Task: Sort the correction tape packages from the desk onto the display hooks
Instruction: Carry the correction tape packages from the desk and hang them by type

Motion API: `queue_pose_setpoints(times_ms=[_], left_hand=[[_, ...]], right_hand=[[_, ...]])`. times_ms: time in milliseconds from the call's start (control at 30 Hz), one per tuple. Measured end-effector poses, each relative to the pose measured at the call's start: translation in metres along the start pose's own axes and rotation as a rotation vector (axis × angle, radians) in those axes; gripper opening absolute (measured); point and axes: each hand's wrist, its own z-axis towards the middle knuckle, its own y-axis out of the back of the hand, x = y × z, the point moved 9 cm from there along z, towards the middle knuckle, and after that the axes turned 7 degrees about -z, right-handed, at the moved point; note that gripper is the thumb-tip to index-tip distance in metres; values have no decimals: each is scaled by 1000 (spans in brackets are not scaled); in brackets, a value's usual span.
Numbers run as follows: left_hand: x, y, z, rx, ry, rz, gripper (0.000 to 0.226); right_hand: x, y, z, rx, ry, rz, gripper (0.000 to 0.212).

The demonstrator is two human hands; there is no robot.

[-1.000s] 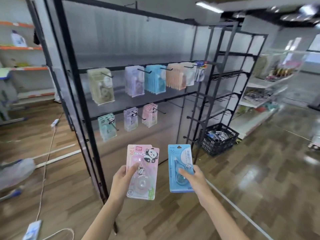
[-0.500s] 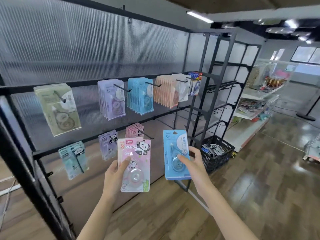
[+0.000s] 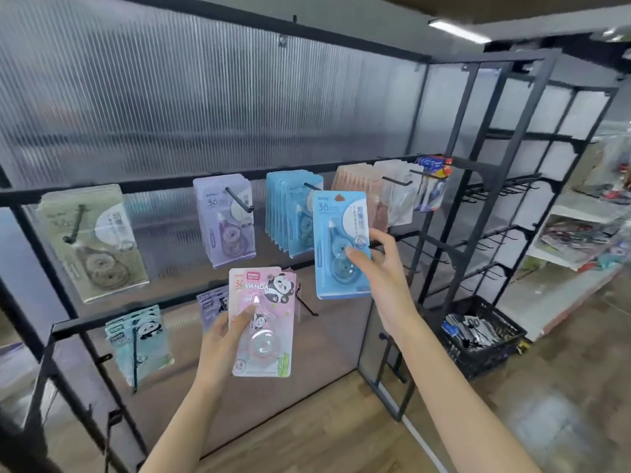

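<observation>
Nearest the camera, the left hand (image 3: 222, 339) grasps a pink correction tape package (image 3: 262, 322) by its left edge, thumb pressed over the clear blister on the front. The card is upright, printed with "PANDA" and a cartoon panda at the top, a round tape dispenser under the plastic and a strip of green bamboo at the lower right corner. It is held in front of the lower rail, overlapping a small stack of pink packages hanging there.

Slightly farther and higher, the right hand (image 3: 382, 268) pinches a blue correction tape package (image 3: 336, 240) at its lower right, thumb on the front and fingers behind. This card is light blue, marked "36" near the top, with a white panel of text and a blue dispenser in the blister; a hang hole shows at its top edge. It stands upright just in front of the blue packages on the hook (image 3: 290, 213) of the upper rail.

Beyond, the black display rack (image 3: 440, 213) carries hooks with more stacks: a green package (image 3: 92, 240) at the left, purple packages (image 3: 225, 220), then peach and clear ones to the right. On the lower rail hang teal panda packages (image 3: 140, 339). Far right on the wooden floor sits a black plastic basket (image 3: 485, 339) holding mixed packets.
</observation>
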Motion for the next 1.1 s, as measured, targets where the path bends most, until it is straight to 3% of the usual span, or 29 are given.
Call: queue_pose_setpoints(times_ms=[67,200,333,433,500,667,833,900,1000,1100], left_hand=[[-4,-2,5,-55,-25,-22,57],[-5,-5,10,-132,-44,-52,25],[-2,-6,7,-195,-78,-69,21],[1,-6,2,-228,-87,-66,23],[2,-4,-3,-258,-97,-61,26],[-1,-1,-18,-322,-105,-74,27],[-10,1,-33,-351,-141,-64,50],[-12,3,-37,-357,-145,-61,47],[-14,6,-42,-382,-150,-69,23],[-16,4,-45,-368,-162,-52,31]], right_hand=[[0,1,16,11,18,1,37],[-14,-1,30,77,25,-6,30],[-25,-4,38,137,38,50,32],[-28,-17,54,238,68,-2,36],[-31,-27,69,253,126,-164,39],[-50,-52,109,231,147,-513,68],[-55,-56,111,187,136,-618,67],[-50,-47,98,95,135,-628,68],[-37,-41,66,3,280,-560,52],[-49,-64,33,249,287,-463,22]])
